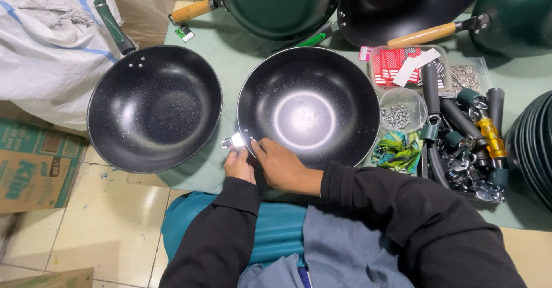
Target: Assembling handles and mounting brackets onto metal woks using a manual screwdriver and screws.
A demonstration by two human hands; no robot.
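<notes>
While a white woven sack [49, 52] and a printed cardboard box [34, 164] lay at the far left, one finished black wok [154, 108] with a green handle [114, 28] sat beside them on the green mat [230, 58]. Just right of it, the left hand [240, 165] was pinched closed on a small shiny metal bracket [234, 141] at the rim of a second, handleless wok [309, 107]. The right hand [282, 164] rested on that same rim from inside, fingers curled; whether it gripped anything could not be told. Behind stood three more woks, two with wooden handles. Farther right were one round tub of screws [399, 111], one tray of red tags [405, 66], and a heap of dark handles [460, 132], perhaps seven or eight.
</notes>
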